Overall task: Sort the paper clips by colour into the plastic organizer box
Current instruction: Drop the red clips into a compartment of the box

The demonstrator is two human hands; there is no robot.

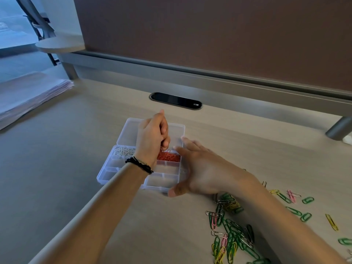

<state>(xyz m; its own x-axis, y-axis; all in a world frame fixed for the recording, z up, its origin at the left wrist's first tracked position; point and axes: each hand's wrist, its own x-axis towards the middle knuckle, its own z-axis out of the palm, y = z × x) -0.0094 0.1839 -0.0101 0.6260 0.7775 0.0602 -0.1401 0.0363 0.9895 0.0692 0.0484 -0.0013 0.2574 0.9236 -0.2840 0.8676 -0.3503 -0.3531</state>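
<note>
A clear plastic organizer box (106,174) lies open on the desk, its lid (129,130) folded back. One far compartment holds silver clips (123,151), another holds red clips (169,156). My left hand (152,138) hovers over the red compartment, fingers pinched on a red paper clip (162,149). My right hand (202,168) rests against the box's right side, fingers spread, thumb at the near corner. A loose pile of green, yellow, pink and silver clips (234,231) lies at the near right.
A dark oval cable slot (175,101) sits in the desk behind the box. A brown partition (209,35) stands at the back on a grey rail. A stack of papers (28,94) lies at the far left. Scattered clips (306,216) spread right.
</note>
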